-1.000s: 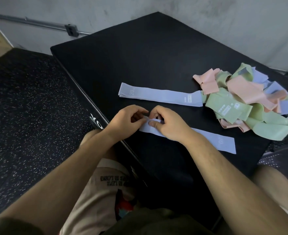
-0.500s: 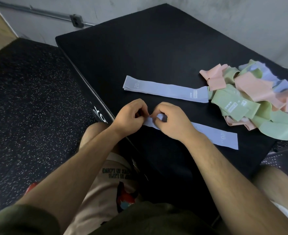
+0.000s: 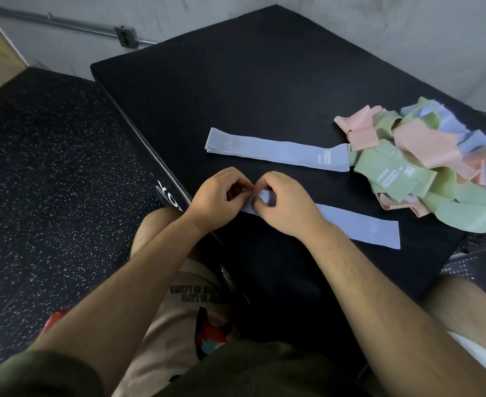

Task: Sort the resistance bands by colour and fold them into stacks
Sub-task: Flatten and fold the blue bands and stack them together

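A lilac resistance band [image 3: 359,226] lies flat near the front edge of the black padded box [image 3: 264,90]. My left hand [image 3: 220,200] and my right hand [image 3: 284,206] meet at its left end, both pinching that end with curled fingers. A second lilac band [image 3: 276,150] lies flat farther back, marked "20". At the right sits a tangled pile of bands [image 3: 430,167] in green, pink and lilac; its lower bands are hidden.
The box's left edge [image 3: 155,167] drops to a speckled black rubber floor [image 3: 49,181]. A grey wall with a power socket [image 3: 125,35] runs behind. My knees and shorts fill the bottom of the view.
Both hands stay on the near lilac band's left end, with small finger movements there. The camera has shifted slightly; the bands lie as before.
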